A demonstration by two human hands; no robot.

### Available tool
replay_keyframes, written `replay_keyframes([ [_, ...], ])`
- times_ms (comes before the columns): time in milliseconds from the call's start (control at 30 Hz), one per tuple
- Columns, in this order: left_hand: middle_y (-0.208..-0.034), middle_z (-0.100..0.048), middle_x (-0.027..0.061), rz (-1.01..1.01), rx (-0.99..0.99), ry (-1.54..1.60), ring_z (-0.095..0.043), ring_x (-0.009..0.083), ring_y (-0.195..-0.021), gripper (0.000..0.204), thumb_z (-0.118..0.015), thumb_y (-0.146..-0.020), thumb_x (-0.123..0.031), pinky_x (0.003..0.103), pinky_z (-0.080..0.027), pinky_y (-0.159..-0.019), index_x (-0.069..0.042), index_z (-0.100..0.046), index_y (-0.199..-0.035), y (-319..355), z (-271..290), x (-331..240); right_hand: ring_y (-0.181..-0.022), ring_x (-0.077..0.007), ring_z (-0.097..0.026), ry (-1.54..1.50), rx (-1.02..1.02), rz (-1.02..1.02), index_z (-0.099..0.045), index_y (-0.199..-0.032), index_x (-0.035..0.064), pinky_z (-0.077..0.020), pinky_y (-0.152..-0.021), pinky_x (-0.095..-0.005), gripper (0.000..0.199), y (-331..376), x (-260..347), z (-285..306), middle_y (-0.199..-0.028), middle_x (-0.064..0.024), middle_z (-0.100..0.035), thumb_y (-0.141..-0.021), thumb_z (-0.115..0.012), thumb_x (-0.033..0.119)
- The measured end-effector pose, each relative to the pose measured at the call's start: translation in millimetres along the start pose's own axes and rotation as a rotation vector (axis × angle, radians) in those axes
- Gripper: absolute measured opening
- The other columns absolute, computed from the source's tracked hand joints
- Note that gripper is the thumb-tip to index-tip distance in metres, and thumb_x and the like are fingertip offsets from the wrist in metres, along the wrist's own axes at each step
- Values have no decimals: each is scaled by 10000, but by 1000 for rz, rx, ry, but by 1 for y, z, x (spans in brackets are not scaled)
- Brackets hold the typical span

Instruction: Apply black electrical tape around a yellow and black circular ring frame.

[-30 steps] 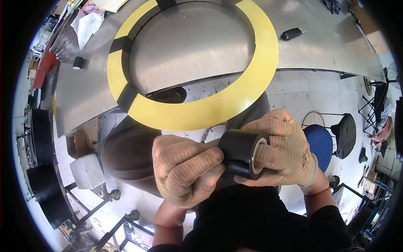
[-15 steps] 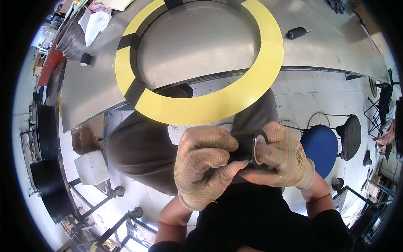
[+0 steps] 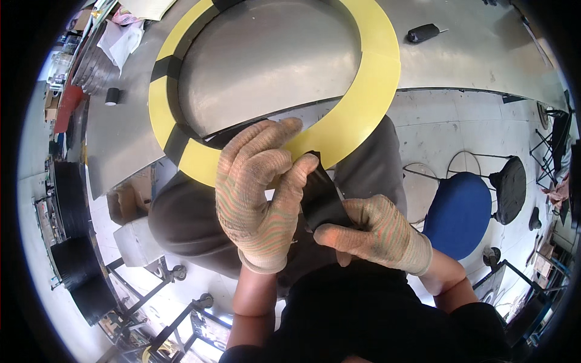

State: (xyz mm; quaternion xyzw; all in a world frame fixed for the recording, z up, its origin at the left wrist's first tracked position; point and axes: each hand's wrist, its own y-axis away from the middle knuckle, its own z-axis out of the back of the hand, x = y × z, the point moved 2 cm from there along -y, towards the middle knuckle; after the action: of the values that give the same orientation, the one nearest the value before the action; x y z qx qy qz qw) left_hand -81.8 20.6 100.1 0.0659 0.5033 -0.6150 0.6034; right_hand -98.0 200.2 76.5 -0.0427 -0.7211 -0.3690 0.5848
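Grey metal table (image 3: 472, 60) carries yellow ring (image 3: 369, 97), tape roll (image 3: 112, 96).

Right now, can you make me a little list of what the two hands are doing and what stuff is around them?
left hand: left hand in a knitted work glove, fingertips pinching the free end of a black roll of tape
right hand: right hand in the same kind of glove, gripping the roll from below
behind the hands: large flat yellow ring with black taped joints, lying on a grey metal table
also on table: small black roll at left, dark handled tool at top right
on floor: blue round stool to the right
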Motion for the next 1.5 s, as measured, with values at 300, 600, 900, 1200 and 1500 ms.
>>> replay_keyframes([
  [300,-1084,-708,98,200,-140,-317,-632,301,-1035,433,-892,-744,-204,384,-482,-948,-53,-672,-1085,-8,-11,13,-628,-168,-706,12,51,45,-625,-1156,-38,-553,-608,-292,659,-14,-17,4,-664,-42,-681,-994,-559,597],
  [600,-791,-677,82,218,200,-289,-632,253,-826,349,-874,-751,-343,373,-461,-805,-45,-742,-875,-22,-4,11,-743,-270,-716,335,-84,516,-571,-1278,13,-601,-648,-367,475,-18,-28,2,-982,-164,-692,-1046,-555,428],
  [900,-917,-710,83,418,22,-255,-618,290,-896,269,-829,-820,-293,382,-468,-850,-41,-747,-866,-25,1,16,-811,-87,-617,-63,-5,131,-645,-1308,26,-513,-745,-288,472,-25,-37,7,-867,-12,-686,-941,-777,293],
  [1200,-1199,-599,133,138,-262,-605,-553,245,-1150,404,-776,-921,-262,356,-454,-951,-31,-640,-1223,16,18,39,-962,-101,-631,35,-140,305,-634,-1316,22,-514,-882,-290,517,-30,-46,-2,-1004,-29,-716,-897,-820,261],
  [1500,-1326,-591,84,832,-390,1171,-556,227,-1171,906,-642,-874,-727,402,-450,-1024,-12,-527,-1420,85,-23,38,-1009,-87,-633,-116,-17,211,-683,-1243,26,-512,-906,-279,464,-35,-58,5,-1072,-26,-737,-813,-851,69],
])
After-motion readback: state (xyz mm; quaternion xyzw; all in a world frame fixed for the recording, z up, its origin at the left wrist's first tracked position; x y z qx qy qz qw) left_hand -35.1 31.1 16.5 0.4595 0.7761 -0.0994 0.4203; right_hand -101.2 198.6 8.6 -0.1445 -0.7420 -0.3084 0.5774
